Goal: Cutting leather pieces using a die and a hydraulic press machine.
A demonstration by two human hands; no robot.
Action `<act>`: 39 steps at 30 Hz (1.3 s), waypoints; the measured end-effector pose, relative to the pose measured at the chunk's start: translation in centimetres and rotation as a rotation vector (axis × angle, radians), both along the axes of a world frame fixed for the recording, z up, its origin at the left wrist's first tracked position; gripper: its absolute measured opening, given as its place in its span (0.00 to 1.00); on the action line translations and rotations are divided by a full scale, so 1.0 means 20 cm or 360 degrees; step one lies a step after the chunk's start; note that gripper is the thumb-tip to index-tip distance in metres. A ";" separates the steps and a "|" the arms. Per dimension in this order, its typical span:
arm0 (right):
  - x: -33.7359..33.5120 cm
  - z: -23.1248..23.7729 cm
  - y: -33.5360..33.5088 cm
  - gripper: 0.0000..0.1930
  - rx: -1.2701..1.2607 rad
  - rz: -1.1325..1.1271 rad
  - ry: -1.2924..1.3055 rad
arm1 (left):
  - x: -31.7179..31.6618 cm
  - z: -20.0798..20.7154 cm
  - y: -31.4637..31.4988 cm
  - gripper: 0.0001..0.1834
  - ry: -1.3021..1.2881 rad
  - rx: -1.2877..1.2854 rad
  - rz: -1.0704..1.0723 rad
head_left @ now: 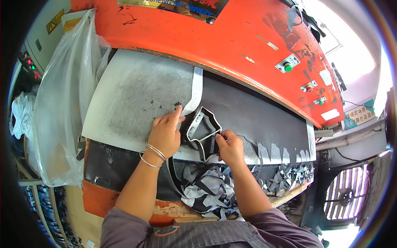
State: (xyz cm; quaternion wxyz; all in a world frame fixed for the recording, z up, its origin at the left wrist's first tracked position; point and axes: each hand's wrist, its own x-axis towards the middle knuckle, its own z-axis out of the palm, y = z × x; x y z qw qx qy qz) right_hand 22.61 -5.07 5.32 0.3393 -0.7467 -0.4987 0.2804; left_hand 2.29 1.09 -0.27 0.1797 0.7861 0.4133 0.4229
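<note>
A metal cutting die (201, 144), an open frame with a crossbar, rests on the black sheet material (248, 111). My right hand (231, 146) pinches the die's right side, thumb and fingers closed on its rim. To the left of the die, my left hand (165, 130) lies with its fingers stretched out over the scuffed white cutting board (128, 91), by small black bits near the fingertips. Whether it also touches the black sheet's left edge, I cannot tell. Metal bangles circle my left wrist. Jagged cut-outs run along the sheet's near edge, right of my right hand.
An orange press beam (173, 37) spans the far side, with a green button (288, 67) and other controls at its right. Black and grey scraps (211, 186) pile along the near edge. Clear plastic sheeting (62, 103) hangs at left; a fan (346, 198) stands at right.
</note>
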 end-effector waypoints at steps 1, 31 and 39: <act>-0.02 -0.01 0.00 0.12 -0.0007 -0.0008 0.0008 | 0.00 0.00 0.00 0.35 0.0008 -0.0007 -0.0008; 0.00 -0.02 -0.10 0.38 0.0434 0.0957 -0.1010 | -0.10 0.08 -0.09 0.26 -0.0133 -0.0067 0.0105; -0.05 0.20 0.31 0.18 0.1004 0.1555 -0.1463 | -0.09 0.08 -0.09 0.30 -0.0078 -0.0028 0.0068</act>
